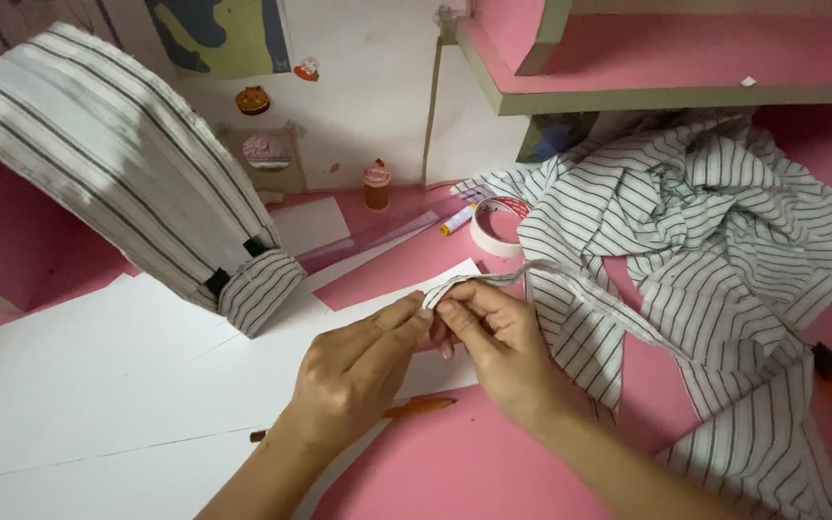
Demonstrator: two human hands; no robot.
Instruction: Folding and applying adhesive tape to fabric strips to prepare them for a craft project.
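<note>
My left hand [358, 371] and my right hand [498, 347] meet at the middle of the pink desk [455, 462]. Both pinch the folded end of a narrow strip of white fabric with dark stripes [493, 279]. The strip runs right into a crumpled pile of the same striped fabric [715, 221]. White paper sheets [79, 385] lie under and left of my hands. An orange pencil [416, 407] rests just below my left hand.
A striped fabric-covered shape with a cuff [117, 164] stands at the left. A roll of white tape [495, 226], a clear ruler [377, 241], a marker [456, 221] and a small orange jar [376, 188] sit at the back. A pink shelf [666, 58] overhangs at upper right.
</note>
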